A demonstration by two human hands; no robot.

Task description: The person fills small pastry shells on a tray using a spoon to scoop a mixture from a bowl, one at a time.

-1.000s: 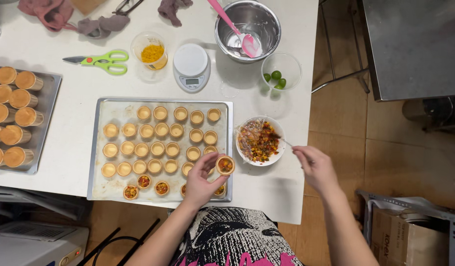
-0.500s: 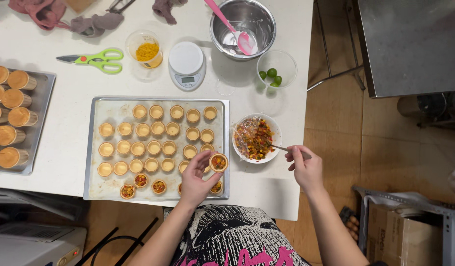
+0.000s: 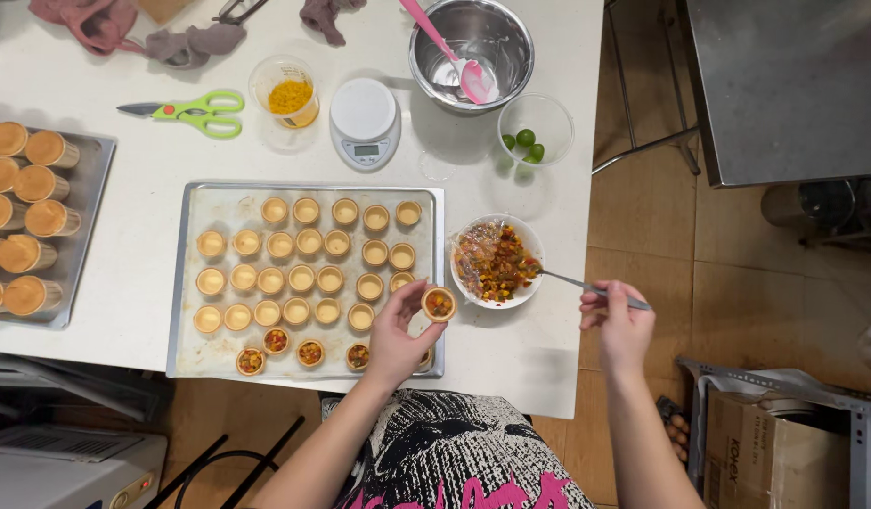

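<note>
Kitchen, pastry and food preparation area.
White desk bearing baking tray of small tart shells, digital kitchen scale, steel mixing bowl with pink spatula, bowl of chopped filling, green scissors, cloths; tiled floor.

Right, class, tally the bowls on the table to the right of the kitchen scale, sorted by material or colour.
Metal bowl: 1
Clear bowl: 1
White bowl: 1
Total: 3
</note>
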